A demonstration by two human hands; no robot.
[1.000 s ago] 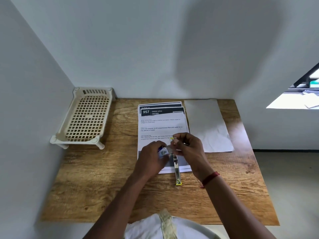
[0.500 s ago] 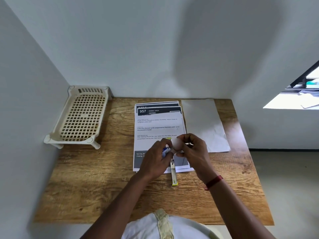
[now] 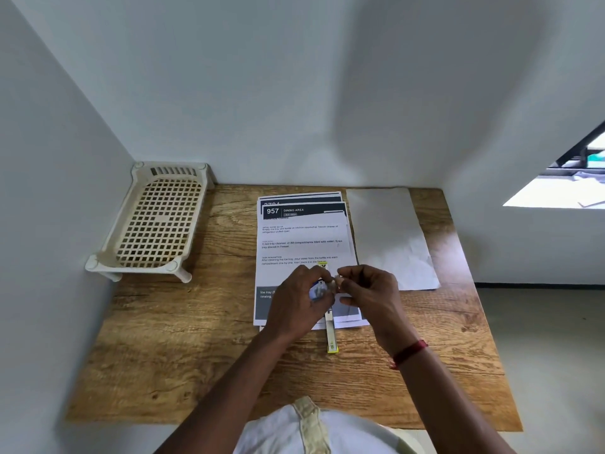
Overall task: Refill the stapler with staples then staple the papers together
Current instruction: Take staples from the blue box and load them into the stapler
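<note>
Likely light and brittle, what seems a staple strip (image 3: 334, 283), pinched by the right hand (image 3: 366, 290) at frame centre, wants holding by its long sides, while the left hand (image 3: 294, 303) grips the staple box (image 3: 317, 290) over the open stapler (image 3: 331, 335) on the papers (image 3: 301, 244).

Stapler (image 3: 331, 335) partly on papers (image 3: 301, 244) at table (image 3: 196, 355) ctr; blank sheet (image 3: 389, 237) to their R, rack (image 3: 157, 221) back-L.

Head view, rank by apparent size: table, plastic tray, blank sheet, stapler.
1. table, by far the largest
2. plastic tray and blank sheet: too alike to rank, tray perhaps slightly larger
3. stapler, smallest, only partly visible
</note>
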